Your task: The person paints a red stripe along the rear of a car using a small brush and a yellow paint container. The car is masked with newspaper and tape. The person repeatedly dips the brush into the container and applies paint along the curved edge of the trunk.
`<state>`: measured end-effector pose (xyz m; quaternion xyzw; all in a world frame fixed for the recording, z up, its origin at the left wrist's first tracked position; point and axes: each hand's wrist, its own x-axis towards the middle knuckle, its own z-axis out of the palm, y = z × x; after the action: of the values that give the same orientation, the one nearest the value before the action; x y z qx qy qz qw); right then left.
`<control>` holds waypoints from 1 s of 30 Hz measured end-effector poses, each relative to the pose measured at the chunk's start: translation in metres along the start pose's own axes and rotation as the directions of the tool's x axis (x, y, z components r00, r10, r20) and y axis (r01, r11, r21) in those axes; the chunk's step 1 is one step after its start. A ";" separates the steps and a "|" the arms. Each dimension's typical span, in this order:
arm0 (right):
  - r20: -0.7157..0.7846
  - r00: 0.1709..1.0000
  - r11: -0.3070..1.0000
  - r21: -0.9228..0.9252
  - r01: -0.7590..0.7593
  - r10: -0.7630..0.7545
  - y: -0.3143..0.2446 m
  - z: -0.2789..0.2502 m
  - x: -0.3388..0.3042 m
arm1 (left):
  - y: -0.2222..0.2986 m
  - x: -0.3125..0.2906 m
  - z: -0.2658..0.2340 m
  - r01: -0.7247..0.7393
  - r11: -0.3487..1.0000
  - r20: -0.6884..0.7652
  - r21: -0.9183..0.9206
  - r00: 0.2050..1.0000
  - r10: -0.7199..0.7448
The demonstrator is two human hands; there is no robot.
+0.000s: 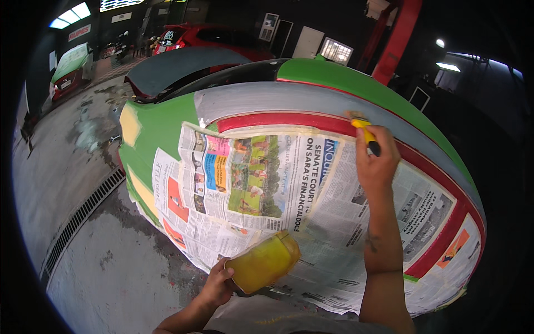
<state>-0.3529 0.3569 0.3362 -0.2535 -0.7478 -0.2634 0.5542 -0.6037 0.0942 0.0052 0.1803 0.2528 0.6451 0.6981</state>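
Observation:
My right hand (379, 161) is closed around the yellow and black handle of a paintbrush (365, 132). Its bristles are at the upper edge of a red strip, next to the grey band (250, 99) along the car's roof edge. In my left hand (217, 285) is a yellow, see-through plastic container (265, 263), gripped by its near left corner and tilted over the papered side. What it holds I cannot make out. Newspaper sheets (328, 195) cover the car's windows and side, and the red strip (283, 119) borders them.
The car's green panel (161, 125) carries cream patches. Beyond its front stands a raised grey hood (178, 69), with a red car (222, 40) behind it. A red post (396, 47) rises at the far right. A floor grate (83, 217) crosses the concrete at left.

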 end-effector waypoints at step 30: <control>-0.015 0.967 0.961 -0.108 -0.255 0.254 -0.139 0.143 -0.010 | 0.214 0.062 -0.165 0.280 0.948 0.170 0.151 0.937 -0.304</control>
<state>-0.5430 0.3505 0.2754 -0.3772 -0.6931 -0.2307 0.5693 -0.8715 0.1650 -0.0119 0.2451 0.2481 0.4969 0.7947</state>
